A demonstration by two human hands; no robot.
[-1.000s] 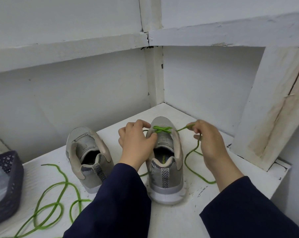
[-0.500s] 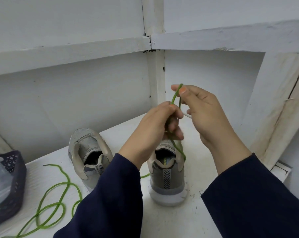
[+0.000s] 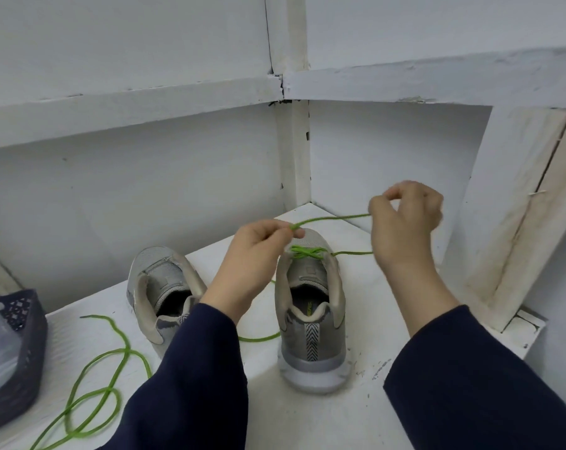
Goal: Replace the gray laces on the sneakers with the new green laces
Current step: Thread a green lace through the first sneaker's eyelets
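Above the part-laced sneaker (image 3: 311, 350), left hand (image 3: 259, 253) and right hand (image 3: 403, 222) are pinching the green lace (image 3: 333, 218) taut, probably readying the next eyelet.

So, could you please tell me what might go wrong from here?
The green lace is stretched between the left hand and right hand; a harder pull might tip or drag the right-hand sneaker, which stands free. The spare lace lies loose beside the left sleeve, which might snag it and sweep it off the shelf.

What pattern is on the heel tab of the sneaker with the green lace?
Black-and-white chevrons on the heel tab, clearest in the head view.
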